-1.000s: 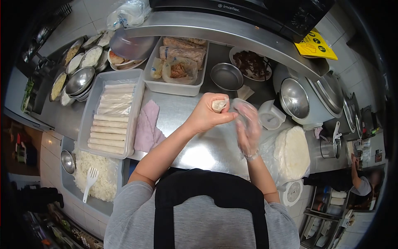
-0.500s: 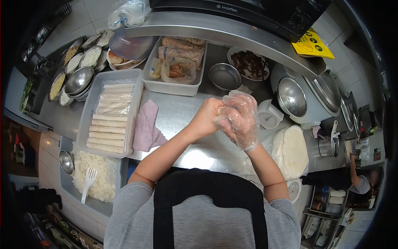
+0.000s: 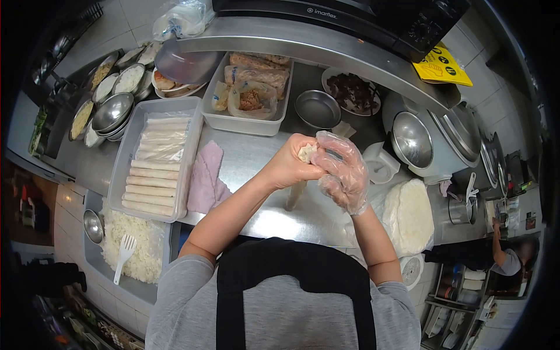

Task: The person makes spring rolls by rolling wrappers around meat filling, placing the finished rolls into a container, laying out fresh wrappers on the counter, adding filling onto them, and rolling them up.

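Observation:
My left hand (image 3: 291, 163), bare, is closed around a pale roll whose whitish end (image 3: 307, 153) pokes out beside the thumb. Below the fist a beige length (image 3: 296, 195) shows; whether it is the roll's body or its reflection I cannot tell. Beside that end is my right hand (image 3: 343, 169) in a clear plastic glove, its fingers curved with a gap between them and the thumb. Its fingertips are at or against the roll's end. Left of my hands, a plastic tub (image 3: 197, 131) holds rows of pale wrapped rolls (image 3: 153, 174).
A pink cloth (image 3: 205, 181) lies beside the tub. Behind are a bin of bagged filling (image 3: 248, 125), a metal bowl (image 3: 318, 109) and a dish of dark food (image 3: 353, 90). Stacked wrappers (image 3: 408, 213) and a white scale (image 3: 382, 166) sit right; rice (image 3: 140, 248) lower left.
My gloved right hand has drawn slightly off my left and its fingers have opened out. The roll's whitish end has come into view in my left fist.

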Available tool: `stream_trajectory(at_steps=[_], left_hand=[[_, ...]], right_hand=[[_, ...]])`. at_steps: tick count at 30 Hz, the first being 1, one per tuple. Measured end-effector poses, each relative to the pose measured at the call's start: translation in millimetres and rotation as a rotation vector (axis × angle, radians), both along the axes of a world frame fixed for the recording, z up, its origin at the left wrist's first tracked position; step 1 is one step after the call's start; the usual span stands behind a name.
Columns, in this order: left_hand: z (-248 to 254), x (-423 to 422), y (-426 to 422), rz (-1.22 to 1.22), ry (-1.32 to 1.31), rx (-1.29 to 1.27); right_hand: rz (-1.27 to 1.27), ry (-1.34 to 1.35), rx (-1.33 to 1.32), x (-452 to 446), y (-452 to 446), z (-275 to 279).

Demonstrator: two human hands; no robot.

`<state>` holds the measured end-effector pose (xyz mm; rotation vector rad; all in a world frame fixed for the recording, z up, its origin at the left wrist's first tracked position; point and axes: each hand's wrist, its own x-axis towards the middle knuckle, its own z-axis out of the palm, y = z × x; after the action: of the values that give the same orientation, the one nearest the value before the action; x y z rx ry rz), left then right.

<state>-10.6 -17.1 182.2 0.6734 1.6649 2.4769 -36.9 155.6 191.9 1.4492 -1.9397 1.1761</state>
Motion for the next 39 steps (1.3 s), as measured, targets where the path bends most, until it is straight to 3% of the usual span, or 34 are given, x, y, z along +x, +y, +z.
stream_trajectory(at_steps=[8, 11, 13, 14, 16, 17, 22, 25, 31, 35, 37, 39], left_hand=[[1, -2, 18, 0.032, 0.017, 0.010], [1, 2, 21, 0.217, 0.108, 0.072], [-9, 2, 5, 0.043, 0.012, -0.096], [-11, 2, -1, 0.048, 0.014, -0.096], [-11, 0, -9, 0.040, 0.037, -0.154], [-11, 1, -7, 0.044, 0.033, -0.153], [1, 3, 1, -0.017, 0.012, -0.084], [-4, 0, -2, -0.032, -0.020, -0.219], [-5, -4, 4, 0.078, 0.060, -0.129], [-14, -9, -8, 0.124, 0.012, -0.111], [-10, -9, -16, 0.065, -0.128, -0.040], [-9, -9, -13, 0.076, -0.106, 0.002]], right_hand=[[-0.012, 0.223, 0.226, -9, -11, 26], [-0.014, 0.282, 0.339, -10, -12, 25], [0.068, -0.136, 0.130, -7, -9, 14], [0.072, -0.133, 0.131, -4, -11, 10], [0.169, -0.373, -0.236, 3, -15, 4], [0.172, -0.377, -0.235, 2, -14, 4], [0.110, -0.131, 0.050, -8, -3, 9], [0.117, -0.079, 0.099, -12, -6, 12], [0.034, 0.076, 0.143, -11, -19, 11], [0.010, 0.030, 0.191, -13, -23, 19], [0.050, -0.077, 0.093, -16, -26, 16], [0.046, 0.010, 0.130, -20, -28, 18]])
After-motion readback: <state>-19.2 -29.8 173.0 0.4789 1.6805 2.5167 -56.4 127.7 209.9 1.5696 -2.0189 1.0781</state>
